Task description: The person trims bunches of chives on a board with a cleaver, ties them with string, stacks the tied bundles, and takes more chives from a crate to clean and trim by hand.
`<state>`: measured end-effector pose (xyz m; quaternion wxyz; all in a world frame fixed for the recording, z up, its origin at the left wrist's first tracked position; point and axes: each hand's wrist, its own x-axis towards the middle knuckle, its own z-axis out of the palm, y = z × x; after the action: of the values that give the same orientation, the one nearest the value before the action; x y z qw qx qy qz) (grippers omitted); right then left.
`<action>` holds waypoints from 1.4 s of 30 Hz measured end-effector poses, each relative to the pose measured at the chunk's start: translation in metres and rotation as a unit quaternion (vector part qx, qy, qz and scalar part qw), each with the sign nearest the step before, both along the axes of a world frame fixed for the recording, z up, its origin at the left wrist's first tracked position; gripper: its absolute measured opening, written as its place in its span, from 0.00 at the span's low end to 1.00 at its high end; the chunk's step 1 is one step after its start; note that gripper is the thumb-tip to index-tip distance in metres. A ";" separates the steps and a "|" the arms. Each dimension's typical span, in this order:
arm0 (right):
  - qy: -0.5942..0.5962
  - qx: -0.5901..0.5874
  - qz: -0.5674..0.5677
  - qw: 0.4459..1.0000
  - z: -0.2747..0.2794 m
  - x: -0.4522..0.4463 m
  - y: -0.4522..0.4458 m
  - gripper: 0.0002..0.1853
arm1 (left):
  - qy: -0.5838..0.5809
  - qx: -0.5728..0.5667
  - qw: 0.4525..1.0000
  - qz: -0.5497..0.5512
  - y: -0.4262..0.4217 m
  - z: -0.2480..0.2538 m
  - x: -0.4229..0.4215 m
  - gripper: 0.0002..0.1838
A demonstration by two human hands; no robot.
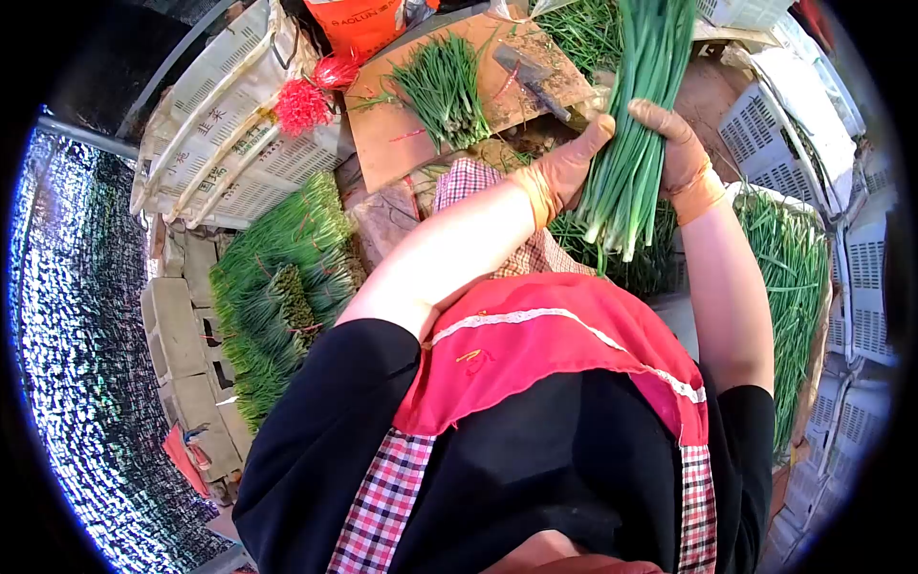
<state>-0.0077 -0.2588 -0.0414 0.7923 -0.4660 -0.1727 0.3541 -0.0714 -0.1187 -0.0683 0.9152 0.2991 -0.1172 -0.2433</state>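
Between my two hands, in front of my chest, is a long bunch of green garlic chives [631, 143], its pale cut ends pointing down towards me. My left hand [571, 165], in an orange glove, grips the bunch from the left side. On its right side my right hand [677, 148], gloved too, is closed around it with the thumb across the stalks. To the left, a smaller pile of chives [443, 91] lies on a brown board [378, 124]. Beside that pile rests a flat-bladed tool with a handle [543, 96].
Tied chive bundles [282, 268] are stacked at my left near concrete blocks [182, 335]. More chives [784, 287] fill a container on my right. A white crate [229, 124] with red ties [303, 105] stands at left, an orange bag [359, 21] behind. Other crates [765, 134] line the right.
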 end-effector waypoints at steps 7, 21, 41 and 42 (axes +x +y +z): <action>-0.154 -0.122 -0.072 0.978 0.017 0.008 0.023 0.21 | 0.014 0.092 0.996 0.008 0.005 0.010 0.003 0.24; -0.514 -0.359 -0.226 0.746 0.086 -0.031 0.001 0.18 | -0.027 -0.078 0.977 0.197 0.039 0.019 0.009 0.27; -0.473 -0.274 -0.193 0.815 0.046 -0.061 0.002 0.09 | 0.021 -0.106 0.954 0.280 0.039 0.025 0.008 0.18; -0.535 -0.163 -0.217 0.800 0.046 -0.062 0.002 0.10 | 0.021 -0.106 0.953 0.283 0.040 0.027 0.008 0.18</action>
<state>-0.0695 -0.2570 0.0049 0.5425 -0.7291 -0.4027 -0.1094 -0.0637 -0.0789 -0.0412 0.9752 0.2163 -0.0335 0.0331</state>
